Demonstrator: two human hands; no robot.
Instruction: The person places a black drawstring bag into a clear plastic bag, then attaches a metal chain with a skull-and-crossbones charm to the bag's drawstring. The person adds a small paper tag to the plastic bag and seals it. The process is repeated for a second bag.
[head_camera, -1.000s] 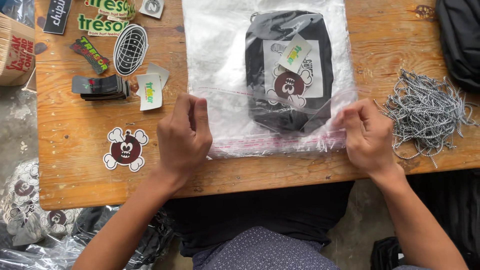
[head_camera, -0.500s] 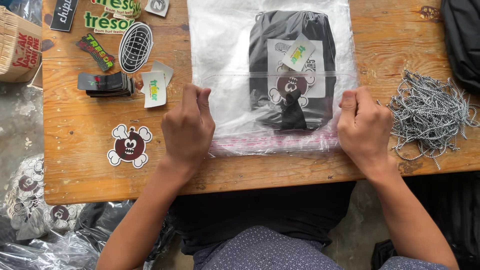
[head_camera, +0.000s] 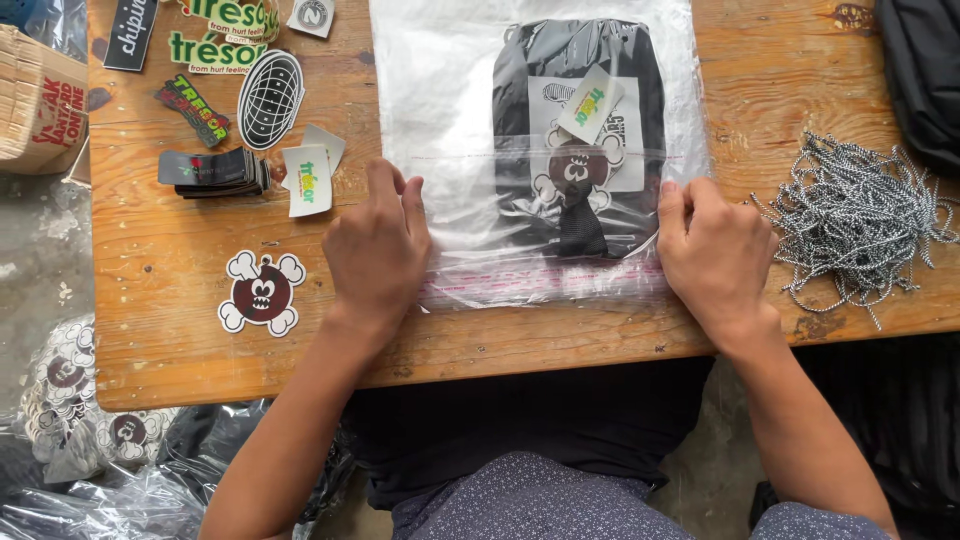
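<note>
You are pressing both hands on the lower corners of the clear plastic bag (head_camera: 450, 110), which is lying flat on the worn wooden table (head_camera: 160, 330) with its folded flap edge toward you. Compared with a second ago, your hands are now sitting a little farther apart and lower on the bag: your left hand (head_camera: 378, 255) is lying flat on the bag's left corner with the fingers together and slightly curled, and your right hand (head_camera: 712, 250) is closed into a loose fist on the bag's right corner, knuckles pushing down. Neither hand is pinching anything; they are only pressing. The flap with the thin red line is now lying folded over the bag body, and the strip near the table edge is looking flatter than before, so I judge that the seal is being rubbed closed. Inside the bag, the black folded fabric item (head_camera: 570, 100) with a white printed card and a small cream paper tag (head_camera: 590, 105) is staying in the bag's middle. To the right of the bag, the pile of grey twisted cords (head_camera: 860, 220) is resting untouched. To the left of the bag, the round dark-red skull-and-bones sticker (head_camera: 262, 293) and the small stack of dark cards (head_camera: 215, 172) are lying well apart from your left hand.
</note>
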